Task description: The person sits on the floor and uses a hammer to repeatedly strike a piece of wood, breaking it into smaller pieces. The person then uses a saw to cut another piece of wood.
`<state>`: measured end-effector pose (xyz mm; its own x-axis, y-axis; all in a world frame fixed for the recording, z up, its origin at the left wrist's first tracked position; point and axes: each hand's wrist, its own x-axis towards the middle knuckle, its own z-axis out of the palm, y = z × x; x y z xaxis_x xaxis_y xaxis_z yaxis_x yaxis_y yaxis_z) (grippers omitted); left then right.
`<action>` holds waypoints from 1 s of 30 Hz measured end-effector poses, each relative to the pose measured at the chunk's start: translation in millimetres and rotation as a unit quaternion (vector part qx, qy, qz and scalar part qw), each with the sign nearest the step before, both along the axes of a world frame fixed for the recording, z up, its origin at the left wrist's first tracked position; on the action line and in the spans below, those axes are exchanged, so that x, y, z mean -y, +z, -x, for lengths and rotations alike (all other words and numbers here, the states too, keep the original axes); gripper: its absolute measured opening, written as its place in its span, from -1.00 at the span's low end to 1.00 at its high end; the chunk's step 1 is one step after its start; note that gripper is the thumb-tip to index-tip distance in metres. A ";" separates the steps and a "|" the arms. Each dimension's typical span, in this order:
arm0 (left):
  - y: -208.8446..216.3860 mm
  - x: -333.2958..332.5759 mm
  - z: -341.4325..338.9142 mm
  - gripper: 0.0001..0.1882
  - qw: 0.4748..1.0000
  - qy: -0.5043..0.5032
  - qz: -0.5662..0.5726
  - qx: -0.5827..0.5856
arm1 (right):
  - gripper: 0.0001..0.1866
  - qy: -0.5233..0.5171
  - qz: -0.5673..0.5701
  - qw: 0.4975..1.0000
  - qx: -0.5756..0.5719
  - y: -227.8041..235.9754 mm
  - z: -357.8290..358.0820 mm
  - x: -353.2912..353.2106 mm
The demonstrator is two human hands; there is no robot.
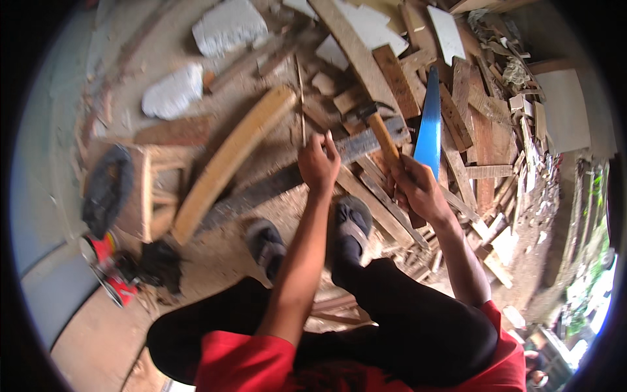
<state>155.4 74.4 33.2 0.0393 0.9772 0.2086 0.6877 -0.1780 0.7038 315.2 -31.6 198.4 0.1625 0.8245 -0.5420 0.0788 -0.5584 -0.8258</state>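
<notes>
My right hand is wrapped round the wooden handle of a claw hammer. The hammer's dark head lies over the far right end of a long dark-grey plank, which slants across the floor in front of my feet. Above that plank is my left hand, its fingers drawn together with the tips pointing up; whatever they may pinch is too small to make out. Just right of the hammer lies a long, tapering blue blade, like that of a handsaw; its lower end is hidden near my right hand.
Scrap boards are heaped on the right. A curved, pale wooden beam leans at the left beside a wooden stool with a dark cloth on it. White slabs lie at the back. My sandalled feet stand close to the plank.
</notes>
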 end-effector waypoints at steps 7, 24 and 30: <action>31.1 -6.8 50.0 -0.84 0.977 -0.047 -0.039 0.206 | -0.64 -0.063 -0.070 0.995 0.031 -4.0 21.7 5.8; -0.4 0.5 130.4 -0.21 0.947 -0.223 -0.047 -0.229 | -0.42 0.078 0.034 0.918 -0.387 18.5 -10.7 -22.0; 3.4 -0.3 128.3 -0.25 0.945 -0.218 -0.118 -0.211 | -0.72 0.101 -0.102 0.987 0.069 11.8 15.5 -34.4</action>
<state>27.1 74.7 36.7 0.5564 0.7770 0.2945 0.7236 -0.6273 0.2879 299.7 2.8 210.2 0.0446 0.9377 -0.3447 0.2917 -0.3422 -0.8932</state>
